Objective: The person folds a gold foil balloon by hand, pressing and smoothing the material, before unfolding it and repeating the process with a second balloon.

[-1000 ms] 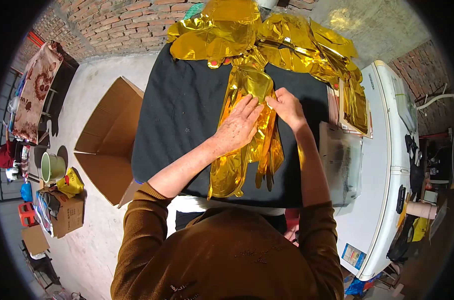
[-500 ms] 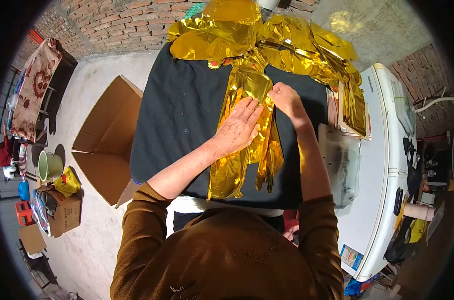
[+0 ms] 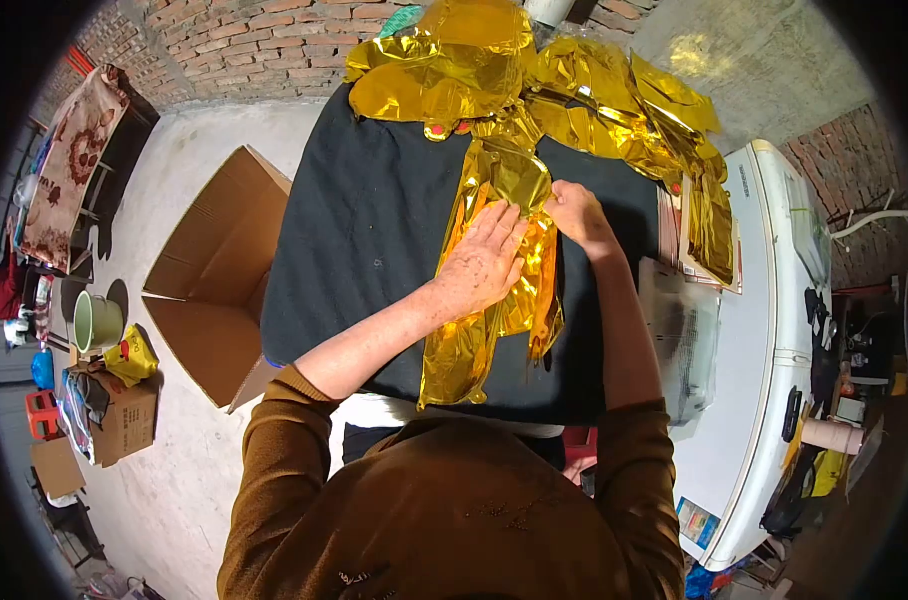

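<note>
A flat gold foil balloon (image 3: 454,360) lies lengthwise on the dark cloth, its lower end near the front edge. My left hand (image 3: 484,260) rests flat on its middle, fingers stretched out and pointing away from me. At the balloon's upper right edge, my right hand (image 3: 579,215) is closed in a pinch on the foil. Loose folded foil hangs to the right, below that hand. Beyond my hands, more gold foil balloons (image 3: 444,75) are heaped at the far side, some with small red spots.
The black cloth (image 3: 344,230) covers the work table. An open cardboard box (image 3: 209,325) stands on the floor to the left, with a green bucket (image 3: 99,322) farther off. A white fridge-like appliance (image 3: 754,400) is on the right, beside a stack of boards (image 3: 719,225).
The loose foil at the lower right has drawn up and to the left. My left hand stays flat on the balloon, and my right hand remains at its edge. The view has shifted slightly.
</note>
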Demonstrator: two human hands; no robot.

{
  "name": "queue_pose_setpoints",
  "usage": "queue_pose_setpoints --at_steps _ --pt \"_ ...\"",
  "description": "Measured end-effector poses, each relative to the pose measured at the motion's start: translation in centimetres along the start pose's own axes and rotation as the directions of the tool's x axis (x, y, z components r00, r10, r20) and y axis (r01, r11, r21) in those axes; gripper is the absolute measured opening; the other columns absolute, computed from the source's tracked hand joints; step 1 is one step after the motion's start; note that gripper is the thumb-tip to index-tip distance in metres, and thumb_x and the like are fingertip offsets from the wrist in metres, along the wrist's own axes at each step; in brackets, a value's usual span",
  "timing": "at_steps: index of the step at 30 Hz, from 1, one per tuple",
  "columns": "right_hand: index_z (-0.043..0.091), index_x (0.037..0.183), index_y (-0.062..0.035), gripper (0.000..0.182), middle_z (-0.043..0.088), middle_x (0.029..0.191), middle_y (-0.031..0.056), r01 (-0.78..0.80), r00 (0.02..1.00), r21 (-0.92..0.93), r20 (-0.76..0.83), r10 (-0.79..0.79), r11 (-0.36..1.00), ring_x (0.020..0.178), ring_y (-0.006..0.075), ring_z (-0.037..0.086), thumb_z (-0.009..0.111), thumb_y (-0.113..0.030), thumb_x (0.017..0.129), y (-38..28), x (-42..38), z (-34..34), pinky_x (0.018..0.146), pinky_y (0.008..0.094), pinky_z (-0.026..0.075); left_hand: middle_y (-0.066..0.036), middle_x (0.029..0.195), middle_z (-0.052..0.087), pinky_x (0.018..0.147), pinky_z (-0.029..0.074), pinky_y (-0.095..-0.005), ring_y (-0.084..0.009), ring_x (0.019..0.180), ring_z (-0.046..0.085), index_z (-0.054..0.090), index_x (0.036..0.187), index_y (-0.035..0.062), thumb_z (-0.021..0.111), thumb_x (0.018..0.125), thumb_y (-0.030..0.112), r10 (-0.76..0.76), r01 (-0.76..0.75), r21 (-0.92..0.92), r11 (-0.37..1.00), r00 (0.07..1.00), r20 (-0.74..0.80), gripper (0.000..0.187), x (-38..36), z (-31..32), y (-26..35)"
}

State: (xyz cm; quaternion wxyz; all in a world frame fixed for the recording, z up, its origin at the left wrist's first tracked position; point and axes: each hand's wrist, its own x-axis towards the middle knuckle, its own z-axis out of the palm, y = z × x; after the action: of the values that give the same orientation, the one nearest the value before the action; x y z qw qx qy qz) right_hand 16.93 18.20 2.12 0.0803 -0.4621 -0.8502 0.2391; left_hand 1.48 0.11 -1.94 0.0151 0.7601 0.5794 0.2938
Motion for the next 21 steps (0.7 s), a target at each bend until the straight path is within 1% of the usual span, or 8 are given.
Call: queue_pose_setpoints --at_steps 1,4,7,8,11,15,19,21 --pt "0.070 0.103 0.0002 0.034 0.073 0.104 0.0277 0.009 1.000 0.006 0.020 -0.010 1.000 0.105 0.0488 0.068 0.063 -0.030 0.089 0.1 -0.2 -0.1 0.089 0.0538 0.055 -0.026 0.159 0.046 0.129 0.027 -0.0531 -0.0441 0.153 0.036 0.050 0.150 -0.0072 0.063 0.101 0.022 0.008 -0.008 -0.017 1.000 1.000 -0.001 0.059 -0.2 -0.1 0.2" --pt "0.069 0.101 0.0022 0.033 0.072 0.095 0.0274 0.052 0.995 0.104 0.083 -0.061 0.993 0.092 0.0419 0.074 0.065 -0.029 0.091 2.0 -0.8 1.3 0.082 0.0489 0.056 -0.026 0.158 0.047 0.129 0.029 -0.0530 -0.0434 0.152 0.038 0.051 0.150 -0.0064 0.064 0.100 0.020 0.037 -0.036 -0.065 0.997 0.999 0.015 0.058 -1.0 -1.1 0.5" --pt "0.068 0.099 0.0037 0.032 0.071 0.085 0.0221 -0.039 0.974 0.323 0.223 -0.036 0.946 0.077 0.0259 0.071 0.067 -0.027 0.094 2.6 -3.6 0.9 0.074 0.0416 0.055 -0.025 0.158 0.047 0.128 0.031 -0.0528 -0.0418 0.152 0.040 0.052 0.149 -0.0059 0.065 0.099 0.017 0.085 -0.079 -0.104 0.991 0.995 0.056 0.057 -2.5 -2.5 0.6" --pt "0.068 0.100 0.0039 0.030 0.068 0.080 0.0134 -0.136 0.963 0.333 0.267 0.045 0.933 0.074 0.0153 0.063 0.067 -0.025 0.097 2.2 -4.3 0.4 0.070 0.0365 0.053 -0.024 0.159 0.047 0.128 0.031 -0.0528 -0.0413 0.152 0.040 0.052 0.149 -0.0057 0.065 0.098 0.017 0.104 -0.096 -0.111 0.989 0.992 0.069 0.057 -3.0 -2.9 0.5" --pt "0.070 0.103 0.0037 0.030 0.069 0.081 0.0090 -0.163 0.973 0.483 0.224 0.058 0.860 0.074 0.0146 0.063 0.066 -0.026 0.098 0.7 -6.2 -0.7 0.070 0.0354 0.052 -0.023 0.159 0.047 0.128 0.032 -0.0524 -0.0406 0.152 0.040 0.054 0.148 -0.0055 0.067 0.097 0.017 0.128 -0.116 -0.121 0.986 0.987 0.098 0.057 -3.7 -3.5 0.6" --pt "0.070 0.101 0.0039 0.035 0.068 0.080 0.0066 -0.200 0.971 0.401 0.201 0.127 0.894 0.077 0.0122 0.063 0.071 -0.031 0.098 -0.4 -5.3 -0.3 0.070 0.0340 0.052 -0.024 0.159 0.047 0.128 0.032 -0.0521 -0.0407 0.152 0.040 0.054 0.148 -0.0052 0.068 0.097 0.018 0.119 -0.108 -0.112 0.988 0.988 0.097 0.058 -3.3 -3.3 0.7" --pt "0.072 0.101 -0.0014 0.040 0.075 0.088 0.0168 -0.160 0.981 0.151 0.131 0.141 0.976 0.083 0.0278 0.074 0.074 -0.041 0.096 1.2 -3.6 1.5 0.076 0.0397 0.055 -0.024 0.159 0.047 0.128 0.032 -0.0516 -0.0409 0.153 0.040 0.054 0.148 -0.0050 0.069 0.097 0.018 0.113 -0.104 -0.100 0.990 0.989 0.097 0.058 -3.3 -3.1 0.8" --pt "0.073 0.102 -0.0036 0.041 0.075 0.092 0.0183 -0.176 0.981 0.077 0.092 0.169 0.981 0.089 0.0342 0.075 0.072 -0.044 0.096 0.1 -4.1 1.0 0.079 0.0425 0.056 -0.023 0.158 0.047 0.128 0.032 -0.0523 -0.0412 0.153 0.039 0.054 0.148 -0.0050 0.069 0.098 0.018 0.105 -0.095 -0.102 0.990 0.990 0.091 0.057 -3.3 -3.1 0.8"
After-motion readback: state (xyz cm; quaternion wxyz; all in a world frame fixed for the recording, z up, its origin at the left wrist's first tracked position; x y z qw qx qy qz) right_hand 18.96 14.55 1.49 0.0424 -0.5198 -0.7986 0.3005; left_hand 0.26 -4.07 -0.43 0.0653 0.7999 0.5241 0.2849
